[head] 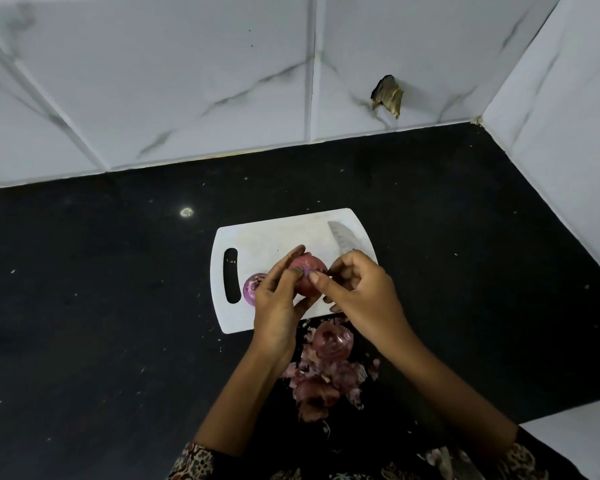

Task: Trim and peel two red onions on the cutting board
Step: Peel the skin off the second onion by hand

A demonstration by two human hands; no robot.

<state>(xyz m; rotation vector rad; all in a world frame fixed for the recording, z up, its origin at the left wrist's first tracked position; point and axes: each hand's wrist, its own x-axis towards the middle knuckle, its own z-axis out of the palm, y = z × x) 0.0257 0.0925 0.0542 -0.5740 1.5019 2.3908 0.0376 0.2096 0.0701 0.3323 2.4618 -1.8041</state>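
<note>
The black bench (pixel 118 289) fills most of the view, backed by a marbled tile wall (pixel 187 81) with a broken patch (pixel 388 95); on it lies the white board (pixel 274 237), handle slot to the left; just in front of the board a heap of peels (pixel 326 379) spreads over the bench. The left hand (pixel 278 299) holds an onion (pixel 307 273) above the board, its grip curled round the bulb from the left; the right hand (pixel 364 292) is closed on the knife (pixel 343 239), whose blade points away over the board's far right, while its thumb meets the onion's skin. The second onion (pixel 252 287) sits on the board beside the slot, purple and seemingly already peeled, partly hidden by the left hand.

The step in hand looks like stripping skin from the held onion; the task seems well along. The risks from here: the blade stays in the same hand that picks at the skin, so a slip of the thumb could swing the edge toward the left fingers; a slick bulb could squirt out of the hold and roll off the board; the loose onion near the board's front edge could be nudged onto the bench by the left wrist; more skin may scatter beyond the heap.
</note>
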